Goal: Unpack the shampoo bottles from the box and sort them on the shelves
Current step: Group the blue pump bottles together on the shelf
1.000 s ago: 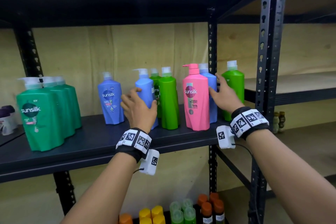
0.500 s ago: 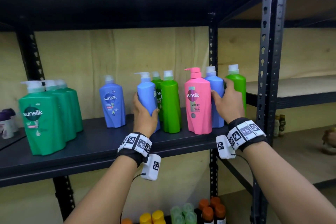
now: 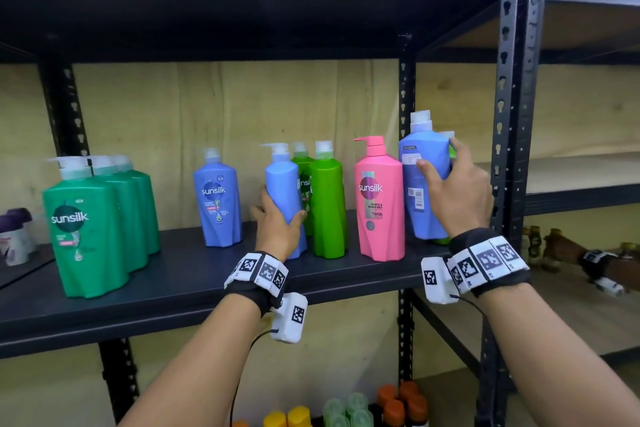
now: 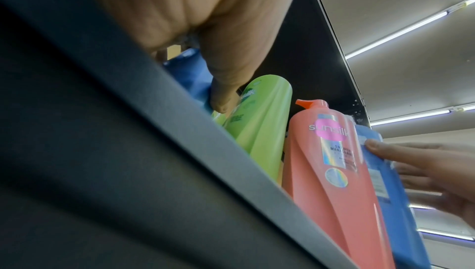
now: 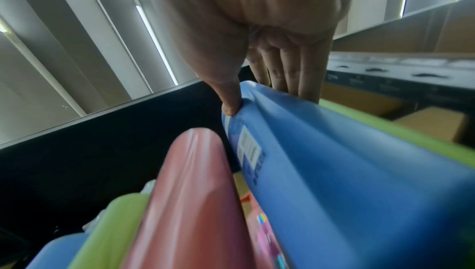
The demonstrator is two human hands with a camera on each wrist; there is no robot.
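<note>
blue bottles [image 3: 424, 180] three, two gripped, left hand [image 3: 277, 225], right hand [image 3: 457, 196] each

A dark metal shelf [image 3: 194, 274] spans the frame's middle, carrying three dark green bottles [image 3: 86, 229] at left, a blue bottle [image 3: 217, 199] (label facing out), light green bottles [image 3: 327, 201] and a pink bottle [image 3: 379, 201] toward centre-right.

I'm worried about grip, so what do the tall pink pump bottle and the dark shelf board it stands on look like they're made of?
Tall pink pump bottle: looks like smooth, semi-gloss moulded plastic, with soft highlights along its ridges and a shiny foil-like label. Dark shelf board: matte, with hardly any glare; whether painted metal or coated board cannot be told.
</note>
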